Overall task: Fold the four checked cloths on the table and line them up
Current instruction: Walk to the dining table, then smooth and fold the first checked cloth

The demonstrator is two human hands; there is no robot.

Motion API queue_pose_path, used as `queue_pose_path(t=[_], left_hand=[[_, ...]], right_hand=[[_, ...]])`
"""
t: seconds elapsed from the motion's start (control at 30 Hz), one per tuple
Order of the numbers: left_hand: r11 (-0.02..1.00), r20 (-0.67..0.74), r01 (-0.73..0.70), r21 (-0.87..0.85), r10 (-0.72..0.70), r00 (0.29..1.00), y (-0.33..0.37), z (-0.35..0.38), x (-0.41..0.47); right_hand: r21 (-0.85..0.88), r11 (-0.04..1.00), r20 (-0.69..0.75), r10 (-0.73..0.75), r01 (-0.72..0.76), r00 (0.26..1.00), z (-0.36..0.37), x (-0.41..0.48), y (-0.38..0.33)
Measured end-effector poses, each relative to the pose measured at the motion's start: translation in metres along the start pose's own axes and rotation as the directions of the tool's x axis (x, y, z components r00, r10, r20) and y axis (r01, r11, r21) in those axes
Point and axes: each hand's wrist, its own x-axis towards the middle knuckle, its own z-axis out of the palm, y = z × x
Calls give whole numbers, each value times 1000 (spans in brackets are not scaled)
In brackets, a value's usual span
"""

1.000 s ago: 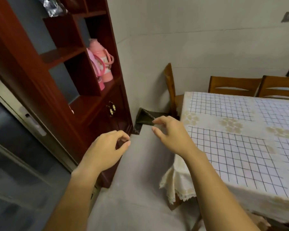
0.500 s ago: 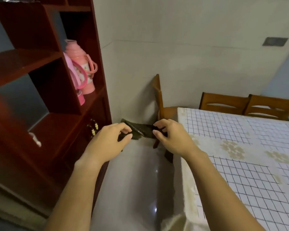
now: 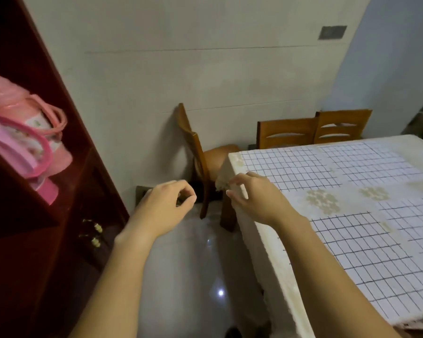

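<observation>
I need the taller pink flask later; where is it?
Head view, far left: the taller pink flask stands on a shelf of the red cabinet, behind a second pink one.

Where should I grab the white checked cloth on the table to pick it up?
I'd take a grip on the fringed corner of the white checked cloth, coming from the left end of the table. That corner hangs loose off the edge, while the rest lies flat with nothing to pinch.
</observation>
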Motion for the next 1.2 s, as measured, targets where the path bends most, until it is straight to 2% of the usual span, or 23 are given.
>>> queue_pose_path(t=[0.17,0.3,0.5,0.6,0.73,0.9,1.07,1.2], left_hand=[[998,86,-17,53,13,996,-17,1,69],[991,134,-21,135,3,991,-28,-10,132],[938,205,-36,345,-38,978,-23,-8,240],[923,307,-115,367,-3,952,-8,22,279],[905,437,-284,318,126,891,26,72,338],[858,564,-490,157,329,757,88,140,401],[668,697,-744,19,524,489,161,207,443],[536,703,-836,-118,639,311,202,244,458]], right_hand=[[56,997,-48,55,-53,997,22,59,24],[135,991,-52,32,-24,998,27,129,42],[167,986,-105,30,-12,994,3,217,72],[72,991,-111,120,-112,987,3,221,109],[18,942,-105,336,-336,936,-8,202,169],[60,805,-221,587,-590,779,-35,171,227],[130,584,-348,783,-801,515,-58,124,257],[233,403,-415,864,-885,284,-58,101,259]])
